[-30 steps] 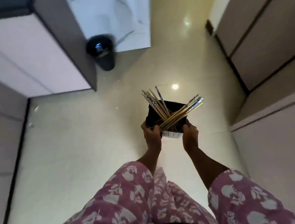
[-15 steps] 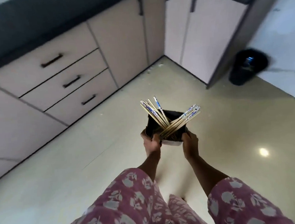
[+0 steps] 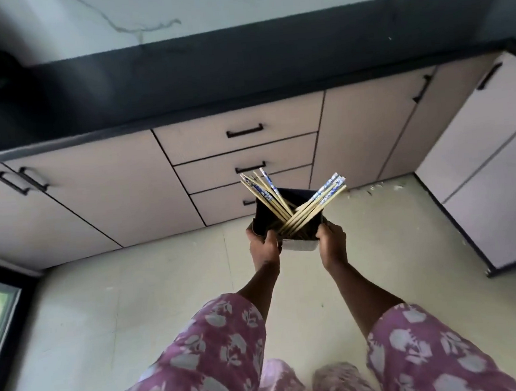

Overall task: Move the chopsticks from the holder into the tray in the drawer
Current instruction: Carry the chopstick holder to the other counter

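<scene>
A dark square holder [image 3: 266,216] with a pale base is carried in front of me at waist height. My left hand [image 3: 263,246] grips its left side and my right hand [image 3: 331,242] grips its right side. Several wooden chopsticks [image 3: 310,205] with blue-and-white patterned tops stand in it, fanned into two bunches, one leaning left and one leaning right. Straight ahead is a stack of three closed drawers [image 3: 240,144] with black handles under a dark counter. No tray is visible.
A dark countertop [image 3: 241,73] runs across the view with a marble wall behind. Closed cabinet doors [image 3: 96,195] flank the drawers, and more cabinets [image 3: 496,176] stand on the right. Crumbs lie on the pale tile floor [image 3: 370,191] near the corner. A window frame [image 3: 0,308] sits low left.
The view has swung round from the floor and bin to face the counter and drawers head-on. Both hands still hold the holder the same way in front of me.
</scene>
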